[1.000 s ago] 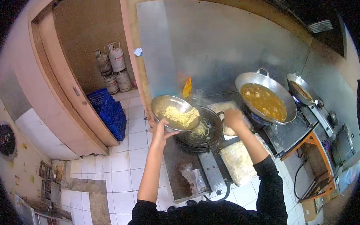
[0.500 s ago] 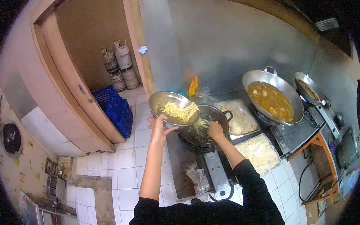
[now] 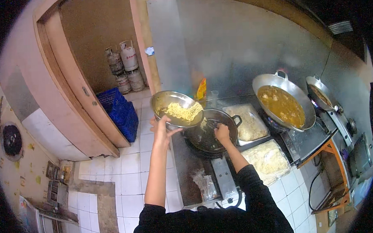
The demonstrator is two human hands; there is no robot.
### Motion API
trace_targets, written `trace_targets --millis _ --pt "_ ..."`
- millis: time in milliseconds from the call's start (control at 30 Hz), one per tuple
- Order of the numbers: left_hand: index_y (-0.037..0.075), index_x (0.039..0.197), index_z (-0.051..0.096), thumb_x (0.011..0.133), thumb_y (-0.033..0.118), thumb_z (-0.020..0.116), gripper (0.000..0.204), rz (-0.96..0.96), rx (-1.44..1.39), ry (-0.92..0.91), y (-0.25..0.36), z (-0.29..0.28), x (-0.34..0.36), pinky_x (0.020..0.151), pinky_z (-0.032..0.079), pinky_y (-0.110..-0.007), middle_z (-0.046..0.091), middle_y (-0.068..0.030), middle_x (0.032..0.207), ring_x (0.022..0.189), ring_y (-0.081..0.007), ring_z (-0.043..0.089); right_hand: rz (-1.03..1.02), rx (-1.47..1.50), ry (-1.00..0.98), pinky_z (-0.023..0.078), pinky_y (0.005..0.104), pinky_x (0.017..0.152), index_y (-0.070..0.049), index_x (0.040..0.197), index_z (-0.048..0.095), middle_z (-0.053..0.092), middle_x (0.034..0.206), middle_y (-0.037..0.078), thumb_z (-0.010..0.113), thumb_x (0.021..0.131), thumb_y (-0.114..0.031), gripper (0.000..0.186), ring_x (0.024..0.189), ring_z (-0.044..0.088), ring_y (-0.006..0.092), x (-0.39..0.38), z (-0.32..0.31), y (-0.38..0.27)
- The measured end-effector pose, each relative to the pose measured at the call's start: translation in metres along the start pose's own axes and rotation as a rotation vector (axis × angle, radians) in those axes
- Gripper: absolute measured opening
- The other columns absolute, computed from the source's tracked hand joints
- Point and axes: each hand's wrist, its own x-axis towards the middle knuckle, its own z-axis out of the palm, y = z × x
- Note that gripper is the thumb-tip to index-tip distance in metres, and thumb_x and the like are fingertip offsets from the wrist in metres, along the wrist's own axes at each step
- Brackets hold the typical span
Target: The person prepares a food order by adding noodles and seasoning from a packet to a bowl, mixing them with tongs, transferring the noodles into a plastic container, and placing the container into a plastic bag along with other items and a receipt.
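My left hand [image 3: 162, 130] grips the lower left rim of a steel bowl [image 3: 165, 98], its thumb over the edge. Yellow noodles [image 3: 185, 111] lie in the bowl, which tilts toward a dark two-handled pan [image 3: 200, 144] and overlaps its far left edge. A few noodle strands hang by the bowl's right rim. Over the pan, my right hand [image 3: 222, 133] is closed with its fingers pointing down into it. Whatever it grips, if anything, does not show clearly. Dark liquid seems to cover the pan's bottom.
Right of the pan are two trays, one with pale food [image 3: 247, 124], one with whitish food [image 3: 268, 159]. Beyond stands a large wok [image 3: 272, 77] of brownish liquid, then a smaller wok [image 3: 318, 92]. A clear plastic packet [image 3: 206, 186] lies in front. Blue crates [image 3: 117, 111] stand left.
The bowl has moved slightly left and up. Fewer noodle strands show in the pan between the bowl and my right hand, which has hardly moved.
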Motion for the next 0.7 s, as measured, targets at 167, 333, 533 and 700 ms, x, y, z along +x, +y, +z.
trace_targets --millis 167,333,533,700 --pt "0.002 0.120 0.022 0.062 0.005 0.053 0.065 -0.023 0.052 0.048 -0.004 -0.008 0.000 0.060 0.056 -0.053 0.028 -0.0233 0.123 0.105 -0.0433 0.044 -0.031 0.024 0.069 0.046 0.0466 0.069 0.000 0.077 0.060 0.058 0.075 0.024 0.060 0.070 -0.012 0.014 0.076 0.056 0.0418 -0.007 -0.025 -0.008" --pt "0.007 0.125 0.012 0.062 0.007 0.054 0.075 -0.027 0.091 0.029 -0.015 -0.010 0.003 0.062 0.055 -0.054 0.025 -0.0235 0.125 0.110 -0.0437 0.040 -0.178 -0.005 0.086 0.045 0.0482 0.064 0.000 0.073 0.057 0.056 0.068 0.025 0.059 0.071 -0.013 0.013 0.069 0.054 0.0440 0.004 -0.078 -0.016" --pt "0.009 0.127 0.011 0.062 0.009 0.055 0.078 -0.032 0.116 -0.010 -0.025 -0.001 -0.003 0.062 0.056 -0.052 0.021 -0.0246 0.126 0.111 -0.0422 0.039 -0.344 -0.078 0.163 0.045 0.0483 0.065 0.000 0.073 0.057 0.057 0.070 0.023 0.059 0.072 -0.012 0.012 0.071 0.055 0.0421 0.022 -0.160 -0.091" --pt "0.005 0.125 0.012 0.063 0.010 0.055 0.076 -0.113 0.024 -0.165 -0.028 0.025 -0.026 0.063 0.057 -0.048 0.022 -0.0264 0.122 0.105 -0.0414 0.044 -0.412 -0.091 0.151 0.047 0.0471 0.067 0.000 0.077 0.060 0.059 0.072 0.022 0.058 0.074 -0.013 0.013 0.075 0.057 0.0404 0.024 -0.199 -0.147"
